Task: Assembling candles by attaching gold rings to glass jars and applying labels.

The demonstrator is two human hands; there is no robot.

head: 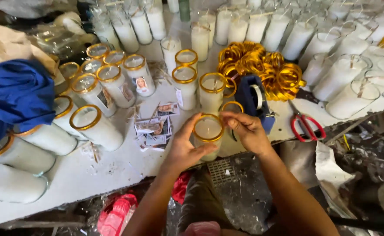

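A white glass candle (208,133) with a gold ring on its rim stands near the front edge of the white table (91,175). My left hand (184,146) wraps around its left side. My right hand (245,130) pinches the gold rim at its right. Behind them lies a heap of loose gold rings (262,65), and one single gold ring (232,106) rests just past my right fingers. A small stack of picture labels (153,129) lies left of the candle.
Several gold-rimmed candles (113,83) stand and lie at the left beside a blue cloth (15,94). Plain white candles (288,30) crowd the back and right. Red scissors (304,126) and a tape roll on a dark cloth (256,97) sit at the right.
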